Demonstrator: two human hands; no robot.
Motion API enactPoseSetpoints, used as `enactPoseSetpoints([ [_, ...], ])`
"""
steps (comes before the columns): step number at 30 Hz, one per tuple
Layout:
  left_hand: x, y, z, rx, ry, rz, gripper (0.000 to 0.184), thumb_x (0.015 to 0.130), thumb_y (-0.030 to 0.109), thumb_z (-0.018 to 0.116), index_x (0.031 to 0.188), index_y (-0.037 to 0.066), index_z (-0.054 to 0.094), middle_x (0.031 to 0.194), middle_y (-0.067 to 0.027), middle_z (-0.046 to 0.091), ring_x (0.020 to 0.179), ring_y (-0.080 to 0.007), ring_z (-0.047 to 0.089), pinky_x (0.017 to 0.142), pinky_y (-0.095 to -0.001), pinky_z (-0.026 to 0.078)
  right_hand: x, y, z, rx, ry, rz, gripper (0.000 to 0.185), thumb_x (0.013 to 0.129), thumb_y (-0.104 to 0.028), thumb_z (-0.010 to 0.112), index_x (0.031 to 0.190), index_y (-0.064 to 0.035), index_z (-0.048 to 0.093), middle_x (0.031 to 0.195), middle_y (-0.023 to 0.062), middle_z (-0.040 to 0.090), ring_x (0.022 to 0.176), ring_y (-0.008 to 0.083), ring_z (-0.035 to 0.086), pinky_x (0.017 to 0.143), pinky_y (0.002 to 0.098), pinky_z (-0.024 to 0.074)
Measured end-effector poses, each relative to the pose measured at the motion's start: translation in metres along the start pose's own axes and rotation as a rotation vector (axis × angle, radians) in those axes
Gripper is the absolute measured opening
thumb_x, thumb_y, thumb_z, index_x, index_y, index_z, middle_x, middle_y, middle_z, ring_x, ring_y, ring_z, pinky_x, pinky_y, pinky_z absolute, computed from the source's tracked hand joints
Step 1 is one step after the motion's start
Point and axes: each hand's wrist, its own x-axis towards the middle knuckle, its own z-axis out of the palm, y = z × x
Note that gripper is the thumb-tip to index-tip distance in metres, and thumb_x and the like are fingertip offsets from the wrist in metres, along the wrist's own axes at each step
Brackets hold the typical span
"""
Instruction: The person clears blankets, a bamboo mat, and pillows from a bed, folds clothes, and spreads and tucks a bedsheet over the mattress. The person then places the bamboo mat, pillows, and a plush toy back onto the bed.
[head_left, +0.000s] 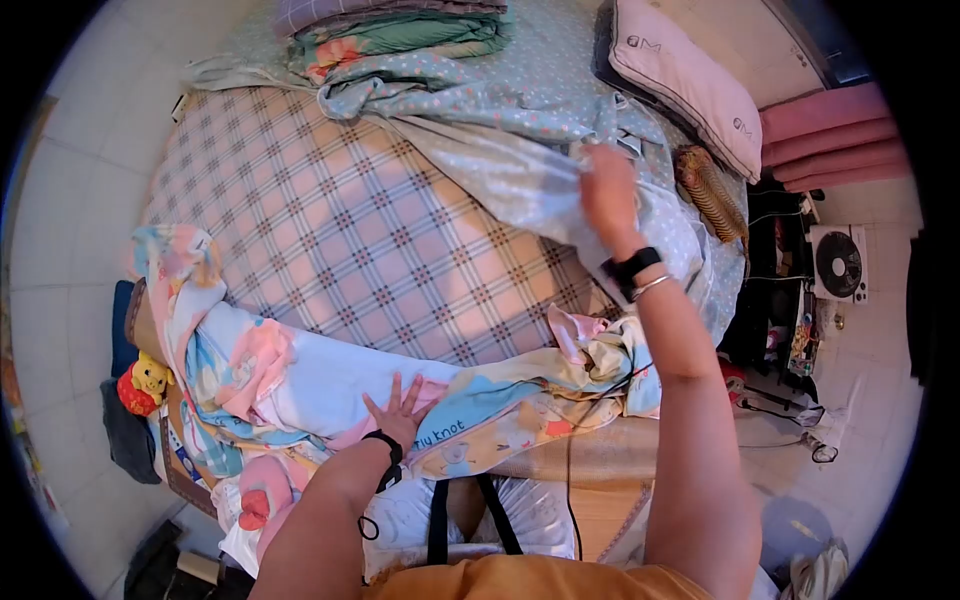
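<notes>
My left hand (pixel 397 410) lies with its fingers spread on a crumpled, brightly printed blanket (pixel 340 375) along the near edge of the bed. Farther right, my right hand (pixel 608 195) is closed on a pale blue-grey dotted bed sheet (pixel 500 175), its fingertips partly hidden. The sheet is pulled into long folds from the middle of the bed towards this hand. Between the sheet and the blanket shows a pink-and-grey plaid mattress cover (pixel 330 210). A black band is on each wrist, and the right one also has a bracelet.
Folded bedding (pixel 400 35) is stacked at the far side. A white pillow (pixel 690 85) and a brown patterned roll (pixel 710 195) lie on the right. A white fan (pixel 838 263) stands beyond the bed. A yellow-and-red plush toy (pixel 145 385) sits at the left edge. A dark cable (pixel 572 480) hangs in front.
</notes>
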Motion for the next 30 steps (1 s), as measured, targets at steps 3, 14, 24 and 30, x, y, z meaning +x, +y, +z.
enactPoseSetpoints([
  [3, -0.009, 0.000, -0.011, -0.092, -0.057, 0.006, 0.094, 0.064, 0.013, 0.066, 0.139, 0.041, 0.014, 0.145, -0.0013, -0.022, 0.132, -0.0356, -0.021, 0.083, -0.0798, 0.007, -0.012, -0.042, 0.032, -0.182, 0.203, -0.002, 0.029, 0.076, -0.023, 0.059, 0.097, -0.0039, 0.059, 0.103, 0.0172, 0.058, 0.103, 0.0307, 0.052, 0.084, 0.0440, 0.0401],
  [14, -0.031, -0.023, -0.067, -0.171, -0.081, 0.218, 0.099, 0.064, 0.029, 0.076, 0.141, 0.030, 0.014, 0.148, -0.0101, -0.003, 0.134, -0.0406, 0.001, 0.088, -0.0747, 0.017, -0.139, -0.196, 0.000, 0.541, -0.558, -0.286, 0.005, 0.068, -0.012, 0.051, 0.067, -0.0081, 0.053, 0.057, 0.0124, 0.055, 0.058, 0.0304, 0.055, 0.067, 0.0416, 0.0398],
  [24, 0.064, -0.149, -0.145, -0.780, 1.215, -0.325, 0.054, 0.078, 0.029, 0.062, 0.124, 0.009, 0.043, 0.123, -0.0214, 0.041, 0.114, -0.0327, 0.041, 0.091, -0.0497, 0.035, -0.234, -0.209, 0.021, 0.394, -0.692, -0.276, 0.012, 0.073, -0.014, 0.051, 0.084, -0.0103, 0.056, 0.070, 0.0073, 0.058, 0.073, 0.0282, 0.058, 0.085, 0.0458, 0.0379],
  [30, 0.092, -0.080, -0.211, -0.207, 0.842, 0.061, 0.054, 0.073, 0.023, 0.064, 0.124, 0.024, 0.047, 0.146, -0.0089, 0.013, 0.134, -0.0303, 0.012, 0.103, -0.0594, 0.014, -0.194, -0.130, -0.012, 0.282, -0.695, -0.028, 0.039, 0.074, -0.033, 0.062, 0.103, -0.0083, 0.053, 0.097, 0.0150, 0.056, 0.098, 0.0303, 0.052, 0.087, 0.0507, 0.0359],
])
